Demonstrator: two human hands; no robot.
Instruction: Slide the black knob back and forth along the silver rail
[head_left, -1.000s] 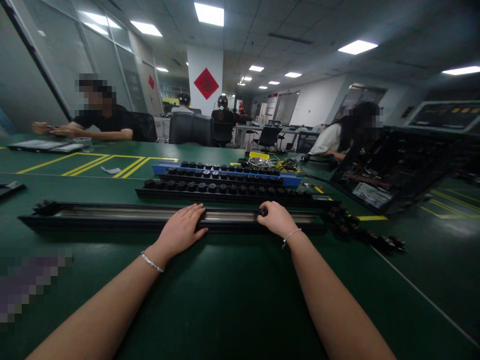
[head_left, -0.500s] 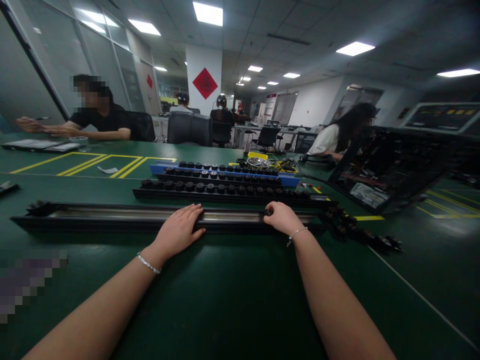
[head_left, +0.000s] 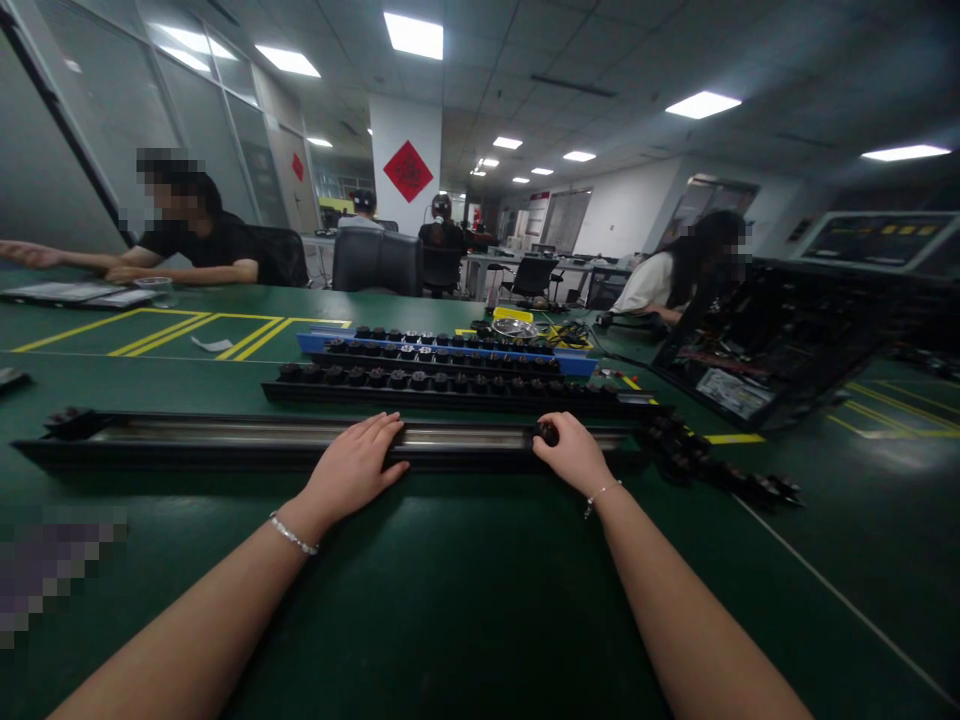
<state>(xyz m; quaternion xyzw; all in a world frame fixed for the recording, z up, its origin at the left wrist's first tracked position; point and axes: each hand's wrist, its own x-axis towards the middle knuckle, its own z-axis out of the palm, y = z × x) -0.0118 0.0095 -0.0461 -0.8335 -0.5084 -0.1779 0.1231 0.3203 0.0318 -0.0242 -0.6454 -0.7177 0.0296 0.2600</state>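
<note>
A long black rail [head_left: 187, 457] lies across the green table [head_left: 465, 600], parallel to the table's far edge, its left end reaching toward the table's left side. The left hand [head_left: 357, 465] rests on the rail near its middle, the fingers stretched out together over the channel, the thumb spread along the near side, gripping nothing visible. The right hand [head_left: 575, 455] is farther along toward the rail's right end, thumb and fingers curled around a small black part [head_left: 550, 433] at the channel; whether the part sits fully in it cannot be told.

Just beyond, toward the far edge, stands a shorter rail [head_left: 450, 397] bearing a row of round black knobs [head_left: 397, 378]; behind that is a blue rail [head_left: 577, 366]. A pile of black pieces [head_left: 682, 455] lies beside the right end of the long rail. Nearer the far edge are a yellow box [head_left: 513, 315] and, just in front of it, a round dish [head_left: 514, 328]. A large black case [head_left: 787, 350] stands toward the right side. One co-worker [head_left: 202, 240] sits at the far edge on the left.
</note>
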